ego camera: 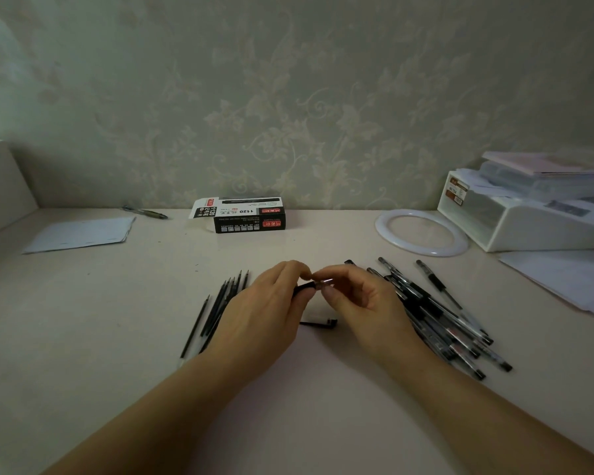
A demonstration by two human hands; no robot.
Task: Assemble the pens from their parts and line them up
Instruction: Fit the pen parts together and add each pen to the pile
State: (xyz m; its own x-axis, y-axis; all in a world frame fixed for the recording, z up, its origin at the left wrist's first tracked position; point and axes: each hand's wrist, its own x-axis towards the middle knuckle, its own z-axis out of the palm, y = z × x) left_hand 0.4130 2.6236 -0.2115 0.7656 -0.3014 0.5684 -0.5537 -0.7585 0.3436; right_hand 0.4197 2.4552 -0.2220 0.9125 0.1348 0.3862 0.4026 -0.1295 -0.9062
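My left hand [264, 313] grips the black grip end of a pen barrel [306, 287] just above the desk. My right hand [360, 303] pinches the barrel's clear front part [324, 283] between thumb and fingers. Most of that pen is hidden by my fingers. A black pen cap [319, 323] lies on the desk below my hands. Several black refills [216, 310] lie side by side to the left, partly under my left wrist. A loose pile of black-and-clear pens [439, 317] lies to the right, behind my right hand.
A black and white pen box [244, 216] stands at the back by the wall. A white ring [422, 233] and a white tray of papers [528, 214] sit at the back right. Sheets of paper [83, 233] and one pen [144, 212] lie at the back left.
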